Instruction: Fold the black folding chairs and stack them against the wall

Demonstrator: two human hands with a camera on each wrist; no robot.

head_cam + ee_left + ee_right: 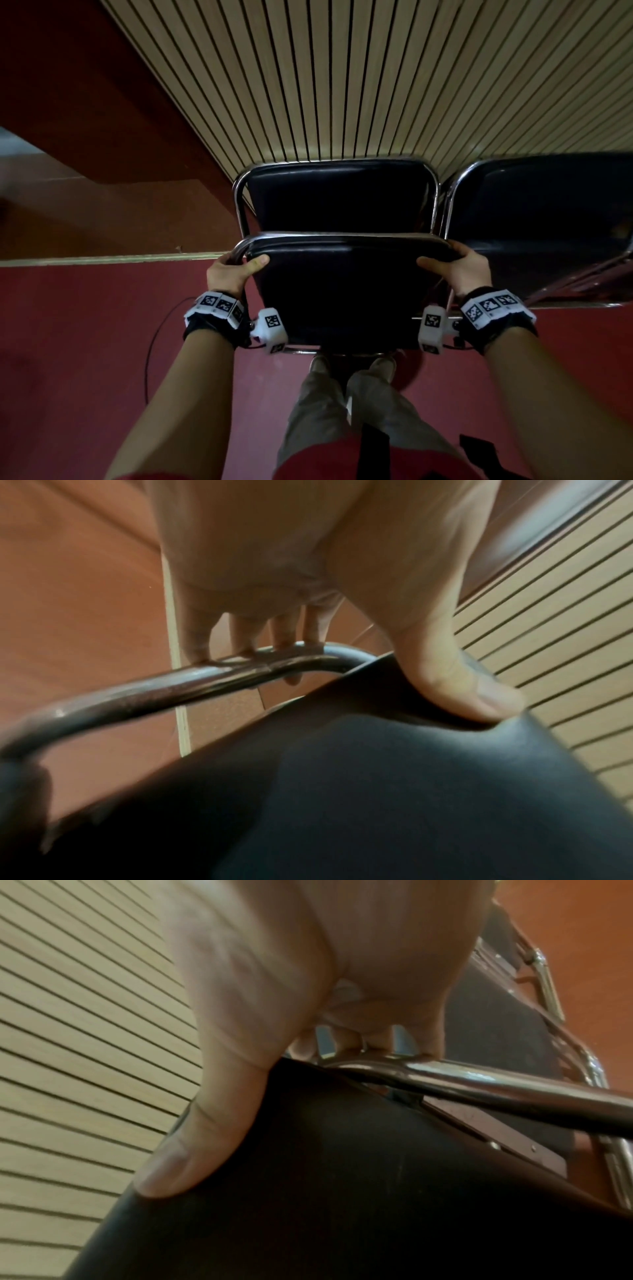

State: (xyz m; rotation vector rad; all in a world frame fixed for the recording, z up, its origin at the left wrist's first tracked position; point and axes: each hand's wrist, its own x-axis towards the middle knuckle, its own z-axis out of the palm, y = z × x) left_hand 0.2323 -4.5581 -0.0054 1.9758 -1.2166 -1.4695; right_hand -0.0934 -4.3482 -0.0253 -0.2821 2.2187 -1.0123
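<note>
Both hands — left hand (233, 272), right hand (460, 267) — grip the folded-looking black chair (346, 291) (thumbs on its pad).

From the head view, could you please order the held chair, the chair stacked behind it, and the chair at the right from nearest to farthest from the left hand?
1. Held chair: gripped by the left hand at its top corner.
2. Stacked chair: directly behind, against the slatted wall.
3. Right-side chair: farthest, beyond the right hand.

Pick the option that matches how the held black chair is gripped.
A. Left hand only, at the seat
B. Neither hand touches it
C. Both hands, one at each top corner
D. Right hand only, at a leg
C: the left hand and the right hand each have a grip on a top corner of the held chair, thumbs on the black pad, fingers round the chrome frame.
</note>
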